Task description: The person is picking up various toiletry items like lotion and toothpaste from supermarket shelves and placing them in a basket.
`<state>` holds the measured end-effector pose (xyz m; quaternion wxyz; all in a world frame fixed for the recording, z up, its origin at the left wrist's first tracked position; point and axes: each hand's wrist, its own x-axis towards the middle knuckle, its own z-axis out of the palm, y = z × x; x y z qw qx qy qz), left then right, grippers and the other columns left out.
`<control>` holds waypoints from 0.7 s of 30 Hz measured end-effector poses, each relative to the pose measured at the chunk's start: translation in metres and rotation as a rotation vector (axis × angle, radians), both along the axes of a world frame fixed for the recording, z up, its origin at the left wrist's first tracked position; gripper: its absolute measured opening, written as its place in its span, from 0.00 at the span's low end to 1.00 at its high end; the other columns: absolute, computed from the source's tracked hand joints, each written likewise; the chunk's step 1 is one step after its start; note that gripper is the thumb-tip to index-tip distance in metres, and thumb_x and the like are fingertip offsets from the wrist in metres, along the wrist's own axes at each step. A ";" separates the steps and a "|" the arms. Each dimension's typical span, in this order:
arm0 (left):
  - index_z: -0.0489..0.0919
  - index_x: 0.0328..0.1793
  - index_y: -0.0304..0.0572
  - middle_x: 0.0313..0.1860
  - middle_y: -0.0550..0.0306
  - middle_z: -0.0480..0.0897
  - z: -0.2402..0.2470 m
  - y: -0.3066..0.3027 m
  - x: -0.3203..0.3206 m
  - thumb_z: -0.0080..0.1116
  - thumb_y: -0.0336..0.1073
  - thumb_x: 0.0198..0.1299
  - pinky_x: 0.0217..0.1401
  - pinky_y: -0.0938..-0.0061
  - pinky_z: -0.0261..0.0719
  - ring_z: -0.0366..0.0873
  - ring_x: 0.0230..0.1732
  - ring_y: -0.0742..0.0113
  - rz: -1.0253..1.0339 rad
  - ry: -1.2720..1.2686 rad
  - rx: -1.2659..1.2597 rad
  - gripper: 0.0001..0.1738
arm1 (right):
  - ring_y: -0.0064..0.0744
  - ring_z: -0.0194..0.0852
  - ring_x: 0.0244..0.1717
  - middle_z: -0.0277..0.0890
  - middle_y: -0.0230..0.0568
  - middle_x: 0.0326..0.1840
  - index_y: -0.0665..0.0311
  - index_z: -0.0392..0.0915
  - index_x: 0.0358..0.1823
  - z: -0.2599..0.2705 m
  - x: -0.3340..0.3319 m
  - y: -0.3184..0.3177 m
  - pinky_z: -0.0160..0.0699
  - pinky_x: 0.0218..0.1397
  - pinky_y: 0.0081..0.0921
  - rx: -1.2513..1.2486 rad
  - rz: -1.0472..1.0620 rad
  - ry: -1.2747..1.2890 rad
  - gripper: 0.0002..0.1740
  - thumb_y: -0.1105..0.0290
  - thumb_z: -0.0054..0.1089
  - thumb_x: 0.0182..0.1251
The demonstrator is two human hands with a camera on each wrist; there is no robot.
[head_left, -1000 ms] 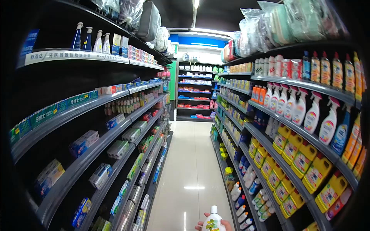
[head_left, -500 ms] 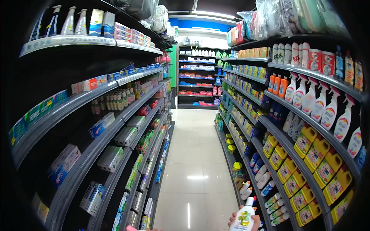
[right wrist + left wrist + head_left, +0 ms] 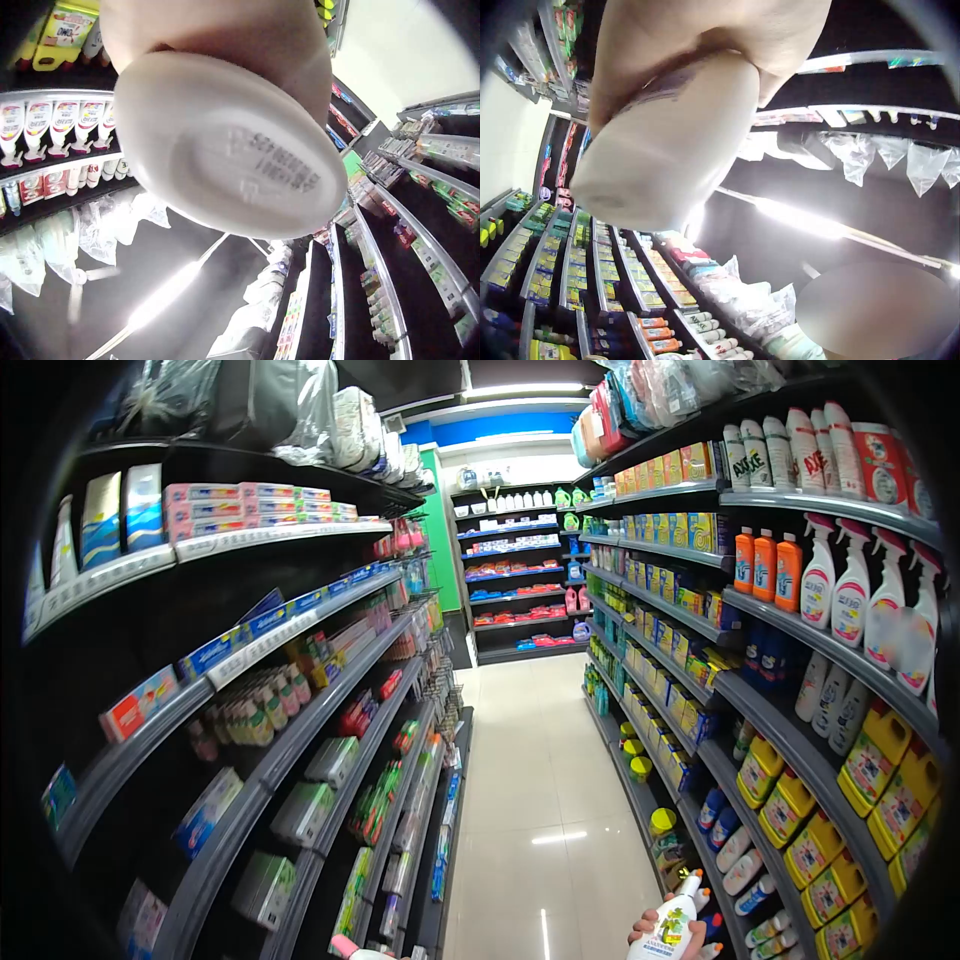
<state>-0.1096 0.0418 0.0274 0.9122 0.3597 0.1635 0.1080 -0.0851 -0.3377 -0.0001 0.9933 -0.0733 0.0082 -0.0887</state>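
My right hand grips a white bottle with a green plant picture on its label, low on the right in the head view. The bottle leans a little, cap up. In the right wrist view its oval base faces the camera, with dark printed characters. At the bottom edge of the head view shows the pink cap of a second white bottle. My left hand holds that bottle, as the left wrist view shows, with fingers wrapped round its body. Most of the left hand lies outside the head view.
A tiled aisle runs between two tall shelf units. Toothpaste boxes and small bottles fill the left side. On the right stand spray bottles, orange bottles and yellow jugs. A stocked shelf closes the far end.
The view has swung to the right and moved along the aisle. The right hand's bottle has shifted right in view and tilted more. The left hand's pink-capped bottle has come into view.
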 end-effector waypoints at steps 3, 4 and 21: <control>0.74 0.57 0.42 0.48 0.42 0.80 0.031 -0.035 0.082 0.38 0.59 0.66 0.57 0.48 0.75 0.78 0.48 0.44 -0.178 -0.052 -0.046 0.30 | 0.44 0.67 0.41 0.67 0.49 0.44 0.56 0.63 0.63 -0.009 0.058 -0.022 0.71 0.45 0.40 0.044 -0.004 -0.020 0.36 0.47 0.52 0.53; 0.74 0.57 0.42 0.48 0.42 0.80 0.022 -0.038 0.104 0.40 0.60 0.65 0.58 0.46 0.74 0.78 0.49 0.43 -0.222 -0.050 -0.080 0.31 | 0.44 0.67 0.42 0.67 0.49 0.45 0.56 0.63 0.63 -0.014 0.073 -0.028 0.71 0.45 0.40 0.039 -0.005 -0.009 0.36 0.47 0.52 0.54; 0.69 0.60 0.41 0.39 0.46 0.73 -0.034 -0.097 0.498 0.47 0.60 0.56 0.47 0.55 0.71 0.70 0.40 0.52 -0.598 -0.133 -0.349 0.35 | 0.35 0.63 0.39 0.66 0.35 0.39 0.55 0.71 0.49 0.015 0.371 -0.066 0.67 0.42 0.31 -0.148 -0.246 0.235 0.21 0.49 0.53 0.60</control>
